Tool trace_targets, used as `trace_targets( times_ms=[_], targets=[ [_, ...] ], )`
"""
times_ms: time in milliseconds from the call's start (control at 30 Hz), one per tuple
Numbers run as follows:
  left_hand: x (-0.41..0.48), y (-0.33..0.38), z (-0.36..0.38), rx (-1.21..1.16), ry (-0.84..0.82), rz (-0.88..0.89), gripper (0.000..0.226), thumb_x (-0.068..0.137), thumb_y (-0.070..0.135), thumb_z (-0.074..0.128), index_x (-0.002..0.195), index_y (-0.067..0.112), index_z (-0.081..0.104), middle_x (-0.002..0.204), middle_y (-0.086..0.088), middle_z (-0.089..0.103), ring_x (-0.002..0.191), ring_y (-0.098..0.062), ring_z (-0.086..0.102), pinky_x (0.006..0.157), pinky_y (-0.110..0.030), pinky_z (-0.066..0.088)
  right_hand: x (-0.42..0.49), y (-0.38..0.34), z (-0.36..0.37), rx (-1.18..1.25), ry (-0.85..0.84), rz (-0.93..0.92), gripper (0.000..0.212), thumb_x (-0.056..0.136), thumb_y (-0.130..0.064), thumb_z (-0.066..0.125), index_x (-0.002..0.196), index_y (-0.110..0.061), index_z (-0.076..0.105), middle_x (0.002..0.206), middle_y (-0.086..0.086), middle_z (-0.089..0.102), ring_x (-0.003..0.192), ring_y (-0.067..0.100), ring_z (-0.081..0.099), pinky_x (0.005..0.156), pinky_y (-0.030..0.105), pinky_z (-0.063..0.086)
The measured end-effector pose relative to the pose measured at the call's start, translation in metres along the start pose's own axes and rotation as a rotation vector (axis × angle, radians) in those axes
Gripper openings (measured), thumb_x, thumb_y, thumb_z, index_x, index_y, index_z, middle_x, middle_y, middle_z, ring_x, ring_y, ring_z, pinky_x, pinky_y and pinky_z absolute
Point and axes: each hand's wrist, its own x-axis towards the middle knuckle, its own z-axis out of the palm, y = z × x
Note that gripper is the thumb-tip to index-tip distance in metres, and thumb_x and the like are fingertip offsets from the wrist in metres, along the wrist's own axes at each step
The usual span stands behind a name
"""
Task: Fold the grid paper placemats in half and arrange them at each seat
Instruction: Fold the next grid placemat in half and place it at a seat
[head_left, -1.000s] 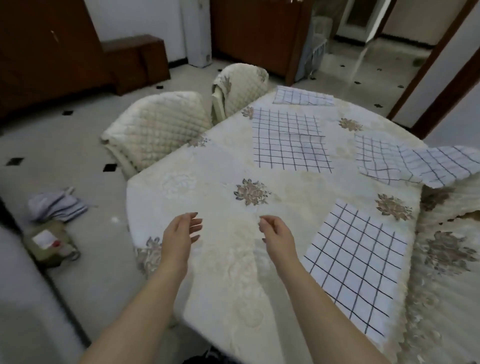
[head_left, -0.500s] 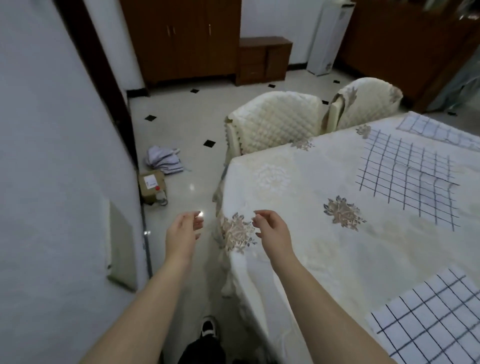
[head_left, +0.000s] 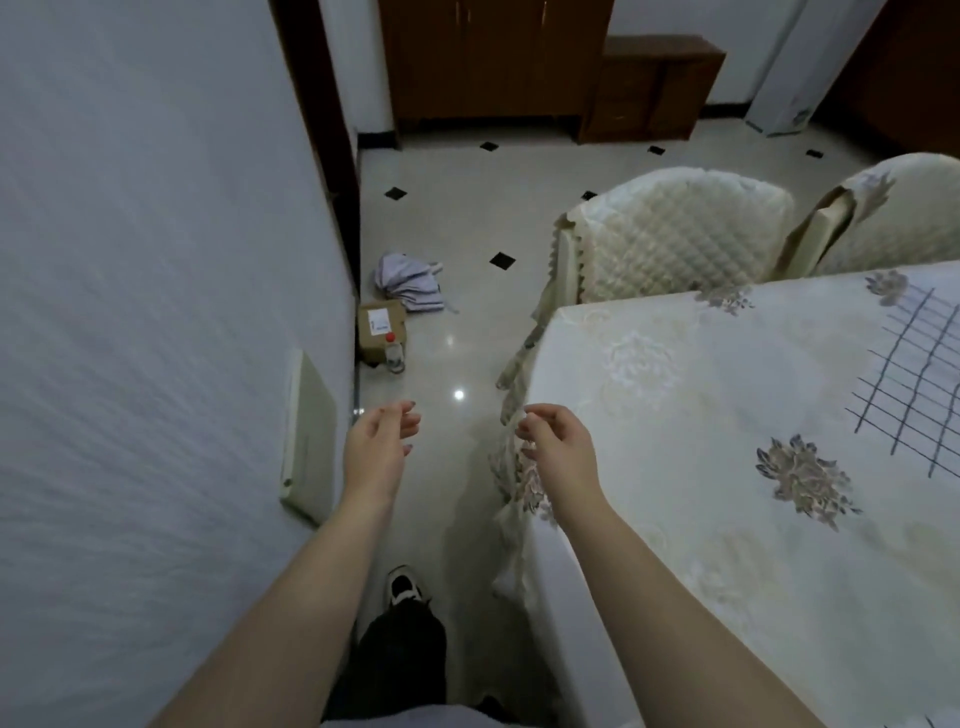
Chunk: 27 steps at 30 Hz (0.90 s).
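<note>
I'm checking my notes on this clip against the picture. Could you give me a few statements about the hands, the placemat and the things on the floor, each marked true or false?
1. The left hand and the right hand both hold nothing. True.
2. The grid placemat lies on the floor. False: it lies on the table, at the picture's right edge.
3. The left hand is over the floor, off the table. True.
4. The cardboard box stands on the table. False: it stands on the floor by the wall, next to a bundle of cloth.
5. The quilted chair stands at the table's far side. True.
</note>
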Motion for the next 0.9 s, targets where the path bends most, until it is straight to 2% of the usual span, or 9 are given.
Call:
trace_targets(
  times_ms=[233,367,500,567,633,700,767,900],
  targets=[
    [0.065,0.009,0.014,0.029,-0.015,-0.048,0.022,0.098,0.024,0.045,0.097,0.018,0.066,0.101,-0.008,0.068,0.100,-0.022,0.064,0.087,-0.036,0.052,0.057,-0.013,0.023,0.043,0.052,0.019,0.013,0.093,-0.013,0.052,0.091,-0.020,0.062,0.097,0.007,0.068,0.091,0.017,0.066,0.085,0.036,0.055],
    [0.124,0.029,0.035,0.055,-0.079,-0.057,0.024,0.098,0.025,0.044,0.098,0.015,0.066,0.099,-0.007,0.069,0.098,-0.021,0.065,0.087,-0.036,0.052,0.105,-0.025,0.043,0.107,0.126,0.035,0.014,0.094,-0.011,0.050,0.091,-0.016,0.062,0.086,0.003,0.067,0.078,0.016,0.062,0.068,0.030,0.053],
    [0.182,0.050,0.061,0.050,-0.132,-0.074,0.024,0.097,0.025,0.046,0.098,0.013,0.067,0.099,-0.008,0.069,0.095,-0.021,0.066,0.086,-0.037,0.051,0.150,-0.038,0.063,0.121,0.178,0.035,0.015,0.095,-0.010,0.049,0.100,-0.008,0.062,0.079,0.001,0.066,0.066,0.003,0.065,0.066,0.025,0.053],
    [0.207,0.056,0.073,0.061,-0.170,-0.086,0.024,0.096,0.023,0.047,0.098,0.012,0.067,0.098,-0.009,0.069,0.095,-0.022,0.066,0.086,-0.038,0.051,0.168,-0.047,0.067,0.150,0.224,0.037,0.014,0.095,-0.006,0.048,0.100,-0.004,0.061,0.077,0.004,0.064,0.060,-0.001,0.064,0.060,0.019,0.052],
    [0.227,0.060,0.086,0.083,-0.207,-0.096,0.022,0.096,0.021,0.046,0.095,0.013,0.067,0.096,-0.009,0.069,0.095,-0.024,0.066,0.085,-0.039,0.052,0.181,-0.052,0.068,0.168,0.283,0.052,0.014,0.095,-0.007,0.049,0.096,-0.008,0.062,0.084,0.008,0.066,0.069,0.006,0.066,0.059,0.019,0.052],
    [0.241,0.061,0.097,0.097,-0.238,-0.108,0.022,0.096,0.020,0.046,0.091,0.016,0.067,0.095,-0.009,0.068,0.094,-0.024,0.066,0.085,-0.040,0.052,0.191,-0.053,0.064,0.151,0.334,0.062,0.015,0.093,-0.009,0.050,0.092,-0.014,0.064,0.091,0.009,0.068,0.085,0.017,0.067,0.071,0.030,0.056],
    [0.254,0.062,0.111,0.110,-0.280,-0.133,0.021,0.095,0.020,0.046,0.088,0.018,0.066,0.092,-0.007,0.068,0.093,-0.024,0.066,0.082,-0.038,0.052,0.199,-0.053,0.059,0.165,0.390,0.086,0.015,0.094,-0.010,0.050,0.095,-0.012,0.065,0.091,0.007,0.068,0.090,0.021,0.066,0.079,0.037,0.056],
    [0.268,0.068,0.140,0.152,-0.382,-0.149,0.020,0.094,0.022,0.048,0.090,0.017,0.067,0.090,-0.005,0.069,0.090,-0.022,0.067,0.078,-0.034,0.052,0.209,-0.054,0.045,0.191,0.506,0.121,0.017,0.094,-0.011,0.049,0.100,-0.009,0.065,0.094,0.009,0.067,0.091,0.022,0.067,0.076,0.033,0.055]
  ],
)
